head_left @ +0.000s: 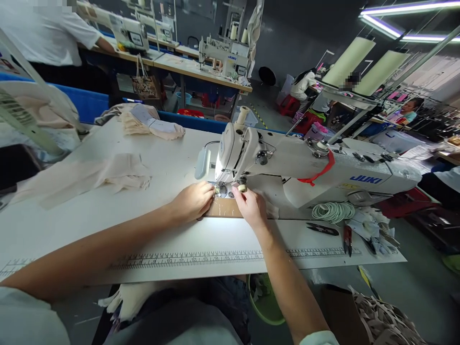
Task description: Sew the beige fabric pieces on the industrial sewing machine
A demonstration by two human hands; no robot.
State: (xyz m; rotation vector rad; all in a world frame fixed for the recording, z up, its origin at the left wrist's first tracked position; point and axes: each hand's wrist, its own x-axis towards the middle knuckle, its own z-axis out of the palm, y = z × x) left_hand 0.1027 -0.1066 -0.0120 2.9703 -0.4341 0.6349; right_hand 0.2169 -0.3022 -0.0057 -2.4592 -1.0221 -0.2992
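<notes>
Head view: both hands (pixel 194 201) at glossy white sewing machine's (pixel 305 167) needle.

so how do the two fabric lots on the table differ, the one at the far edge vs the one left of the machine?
The far-edge fabric stack is a tidy pile of small folded pieces; the loose fabric left of the sewing machine lies spread flat and crumpled. The stack shows a whitish piece on top; the loose fabric is all pale pink. The loose fabric lies nearer the left hand. Both rest on the white table, untouched.
</notes>
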